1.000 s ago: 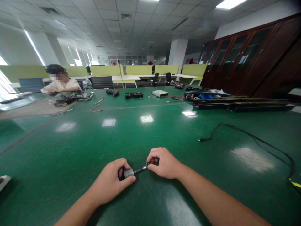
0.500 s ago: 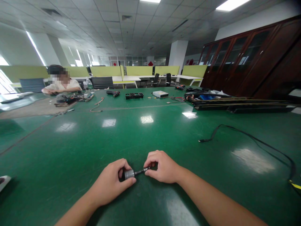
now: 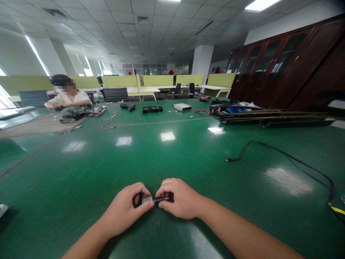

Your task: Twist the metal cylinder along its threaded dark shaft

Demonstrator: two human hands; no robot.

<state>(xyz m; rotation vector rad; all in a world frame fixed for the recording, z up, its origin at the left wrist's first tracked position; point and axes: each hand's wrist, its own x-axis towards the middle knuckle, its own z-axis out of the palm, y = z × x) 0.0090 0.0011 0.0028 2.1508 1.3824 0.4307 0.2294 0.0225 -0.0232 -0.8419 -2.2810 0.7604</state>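
Observation:
Low in the head view, my left hand is closed around a small silver cylinder, gripping it between thumb and fingers. A thin dark shaft sticks out of the cylinder toward the right. My right hand pinches at this shaft close to the cylinder, with the shaft's far end lying inside the curl of its fingers. The two hands' fingertips nearly meet. Whether a small part sits between the right fingertips is hidden. Both hands are just above the green table.
A black cable curves over the table at the right. Farther back are a power drill, a black bracket-like part, a silver box and long black rails. A person sits at the far left.
My right hand has slid left along the shaft, from its far end to beside the cylinder. The left hand still holds the cylinder. The view has shifted slightly.

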